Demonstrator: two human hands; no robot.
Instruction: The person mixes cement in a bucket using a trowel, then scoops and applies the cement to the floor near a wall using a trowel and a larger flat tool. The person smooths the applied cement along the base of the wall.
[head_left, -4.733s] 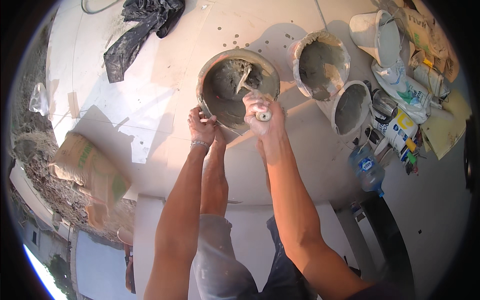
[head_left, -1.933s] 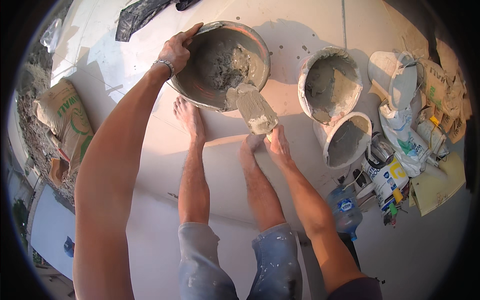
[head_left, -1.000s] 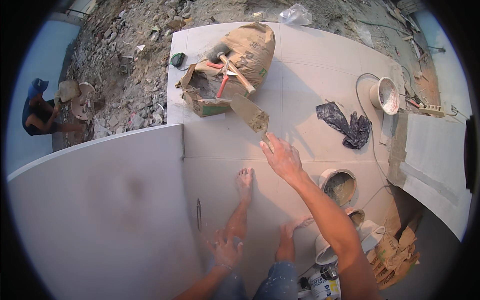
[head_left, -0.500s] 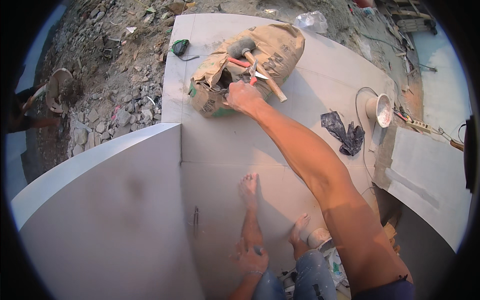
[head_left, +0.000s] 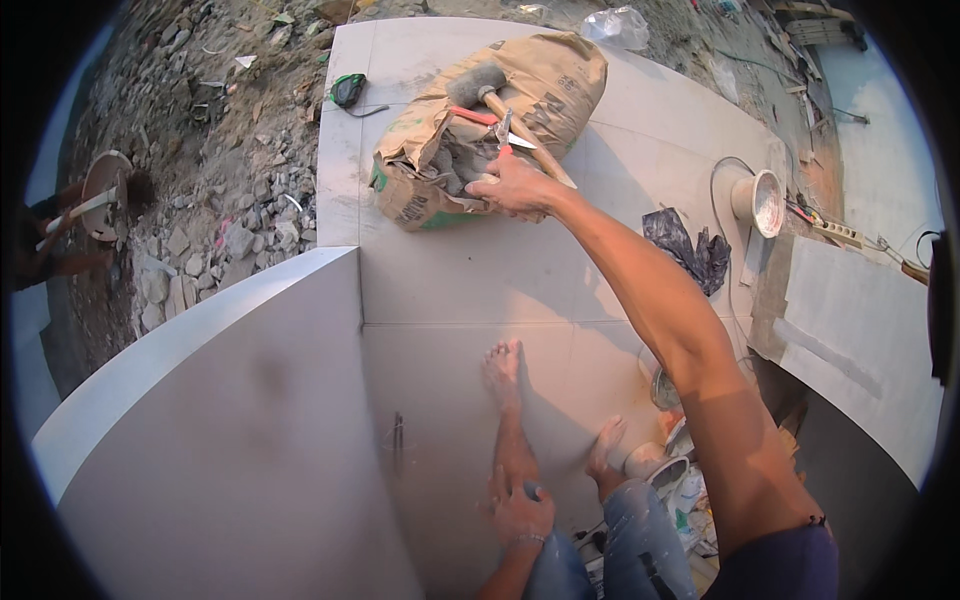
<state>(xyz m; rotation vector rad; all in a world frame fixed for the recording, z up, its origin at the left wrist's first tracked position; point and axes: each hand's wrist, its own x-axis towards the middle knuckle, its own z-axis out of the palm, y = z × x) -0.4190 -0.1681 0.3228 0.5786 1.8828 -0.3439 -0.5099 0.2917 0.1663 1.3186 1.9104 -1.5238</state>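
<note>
A brown paper sack lies on the pale tiled surface, torn open at its near left end, with grey powder showing inside. At that opening my right hand is closed on the sack's torn edge, though the lower fingers are partly hidden. On top of the sack lie a mallet with a wooden handle and a red-handled tool, close beyond my fingers. My left hand rests on my left leg below the knee, fingers spread and holding nothing I can see.
A tape measure lies left of the sack. At right are a crumpled black plastic bag, a pale bowl-shaped vessel and a cable. A low wall stands at left. Beyond it, another person's arms hold a round basin over rubble.
My right hand has shifted to the right along the sack's mouth. The opening gapes wider, and more powder shows. The other person's basin has moved. My left hand stays on my leg.
</note>
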